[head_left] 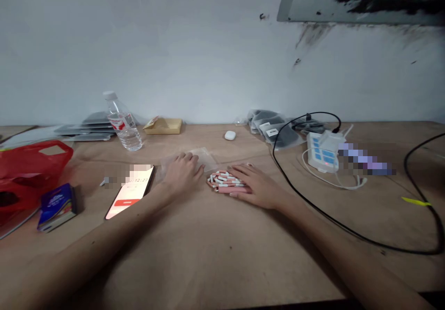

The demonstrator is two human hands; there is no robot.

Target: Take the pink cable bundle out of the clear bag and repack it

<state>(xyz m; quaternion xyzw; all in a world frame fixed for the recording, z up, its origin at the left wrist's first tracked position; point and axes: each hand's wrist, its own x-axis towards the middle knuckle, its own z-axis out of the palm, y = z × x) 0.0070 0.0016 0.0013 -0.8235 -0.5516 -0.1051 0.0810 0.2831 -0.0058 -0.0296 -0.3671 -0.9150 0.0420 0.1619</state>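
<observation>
A pile of small pink sticks with white ends lies on the wooden table, in the middle of the view. My right hand rests over the right side of the pile, its fingers apart and reaching onto the sticks. Left of the pile, my left hand lies palm down beside a clear plastic sheet or bag, partly covering it; its thumb is spread from the other fingers. Neither hand visibly grips anything.
A phone, a blue packet and a red bag are on the left. Behind stand a bottle, a yellow box and a white case. At right lie grey packets, a power strip and a black cable.
</observation>
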